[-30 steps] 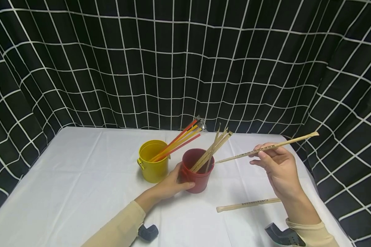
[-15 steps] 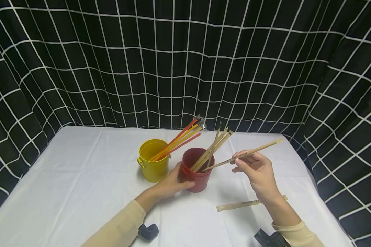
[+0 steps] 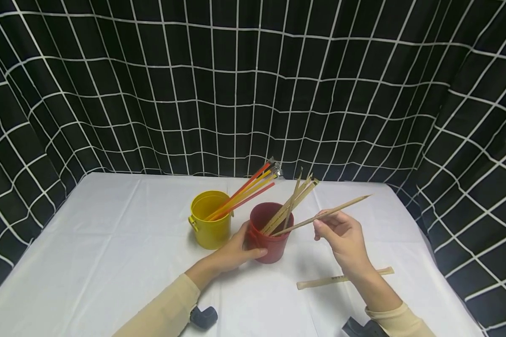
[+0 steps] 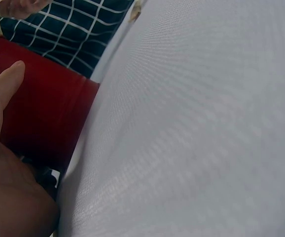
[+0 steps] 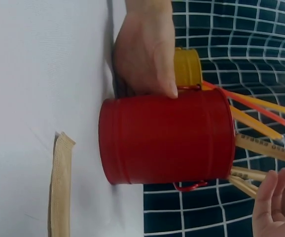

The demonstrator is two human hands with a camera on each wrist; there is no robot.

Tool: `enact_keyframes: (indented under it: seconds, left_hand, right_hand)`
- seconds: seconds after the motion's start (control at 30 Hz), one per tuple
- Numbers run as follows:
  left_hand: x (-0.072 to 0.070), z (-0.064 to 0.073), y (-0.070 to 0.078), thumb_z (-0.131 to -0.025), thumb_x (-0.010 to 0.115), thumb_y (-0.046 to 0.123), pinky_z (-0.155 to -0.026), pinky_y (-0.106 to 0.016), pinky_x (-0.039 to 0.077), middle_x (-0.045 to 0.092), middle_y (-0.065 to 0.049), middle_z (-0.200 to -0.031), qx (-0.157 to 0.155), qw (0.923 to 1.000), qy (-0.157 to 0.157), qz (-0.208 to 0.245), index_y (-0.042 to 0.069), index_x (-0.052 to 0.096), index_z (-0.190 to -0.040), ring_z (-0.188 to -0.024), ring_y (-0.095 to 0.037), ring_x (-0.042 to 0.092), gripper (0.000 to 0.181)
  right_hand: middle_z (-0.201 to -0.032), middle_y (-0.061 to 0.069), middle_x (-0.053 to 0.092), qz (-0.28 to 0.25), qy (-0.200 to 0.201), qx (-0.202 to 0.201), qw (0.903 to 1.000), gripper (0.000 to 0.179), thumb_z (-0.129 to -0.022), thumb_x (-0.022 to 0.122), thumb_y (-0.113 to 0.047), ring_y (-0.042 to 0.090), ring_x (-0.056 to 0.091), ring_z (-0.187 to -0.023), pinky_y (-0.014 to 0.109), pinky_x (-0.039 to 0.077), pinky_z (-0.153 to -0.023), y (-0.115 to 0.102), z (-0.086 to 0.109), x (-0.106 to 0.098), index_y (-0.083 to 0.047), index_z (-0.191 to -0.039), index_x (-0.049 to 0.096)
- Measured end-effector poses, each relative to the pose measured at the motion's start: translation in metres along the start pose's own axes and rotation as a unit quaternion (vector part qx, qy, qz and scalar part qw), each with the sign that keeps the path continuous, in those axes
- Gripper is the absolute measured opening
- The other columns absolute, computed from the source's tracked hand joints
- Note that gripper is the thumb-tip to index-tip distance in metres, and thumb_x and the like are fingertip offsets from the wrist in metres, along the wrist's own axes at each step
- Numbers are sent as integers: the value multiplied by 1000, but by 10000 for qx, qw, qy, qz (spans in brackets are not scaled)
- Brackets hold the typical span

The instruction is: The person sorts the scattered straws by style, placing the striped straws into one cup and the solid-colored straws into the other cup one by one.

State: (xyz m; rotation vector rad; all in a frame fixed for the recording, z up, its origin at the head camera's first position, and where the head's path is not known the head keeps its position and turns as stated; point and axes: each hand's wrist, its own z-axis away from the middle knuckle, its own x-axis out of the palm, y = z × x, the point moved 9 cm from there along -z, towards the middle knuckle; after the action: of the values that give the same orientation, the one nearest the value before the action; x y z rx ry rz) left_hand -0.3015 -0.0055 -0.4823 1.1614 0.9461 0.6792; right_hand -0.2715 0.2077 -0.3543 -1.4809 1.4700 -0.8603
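My left hand (image 3: 233,255) grips the side of a small red bucket (image 3: 273,250), thumb across its front. Several tan paper-wrapped sticks (image 3: 283,210) lean to the right out of that bucket. Between thumb and fingertips, my right hand (image 3: 341,236) pinches another slim paper-wrapped stick (image 3: 346,205). It slants down to the left, its lower end inside the bucket's rim; whether straws or chopsticks are in the wrappers, I cannot tell. In the right wrist view the red bucket (image 5: 167,138) fills the middle, with the left hand (image 5: 147,54) against its side.
Left of the red bucket stands a yellow bucket (image 3: 211,236) holding several orange and yellow straws (image 3: 244,194) in clear wrappers. One more paper-wrapped stick (image 3: 320,282) lies on the white cloth (image 3: 109,262), below my right forearm. Black grid-patterned curtains (image 3: 244,93) surround the table.
My right hand has moved left and slightly down, bringing the stick's lower end from beside the red bucket to inside its rim. The left hand and both buckets have stayed put.
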Motion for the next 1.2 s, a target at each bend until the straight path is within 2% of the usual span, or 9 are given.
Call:
enact_keyframes:
  seconds: [0.27,0.57,0.8,1.03,1.2]
  left_hand:
    - [0,0,-4,-91,73,40,-128,-57,19,21,-5,-170,-47,9999,0,97,18,14,-163,-159,-28,17,96]
    - [-3,-2,-2,-90,73,41,-128,-57,19,22,-5,-170,-19,10000,37,23,19,14,-163,-159,-28,18,96]
    - [-3,-2,-1,-91,74,40,-128,-57,20,23,-5,-170,-37,10000,55,-22,18,14,-163,-159,-28,19,96]
    - [-2,0,0,-91,73,40,-128,-57,19,23,-6,-170,-20,10000,40,7,18,15,-163,-159,-28,18,96]
    - [-1,0,-1,-91,73,40,-128,-57,18,23,-6,-170,-46,10000,43,-9,17,15,-163,-159,-28,18,95]
  right_hand:
    - [-87,-7,70,16,106,78,9999,9,-96,62,4,4,65,-78,18,58,-70,8,0,5,2,-104,64]
    - [-87,-13,69,92,-50,513,9986,12,-99,61,-4,2,64,-78,17,57,-71,16,-4,10,-15,-103,65]
    - [-86,-12,72,-94,-191,669,9975,9,-99,60,-4,3,68,-80,20,60,-70,19,-6,13,-11,-103,64]
    - [-100,-10,76,-195,-582,827,9947,16,-100,60,-6,5,73,-94,24,63,-77,22,-5,18,-12,-115,63]
    - [-105,-12,76,-224,-597,953,9934,23,-101,58,-6,5,72,-95,24,63,-78,22,-5,15,-12,-123,59]
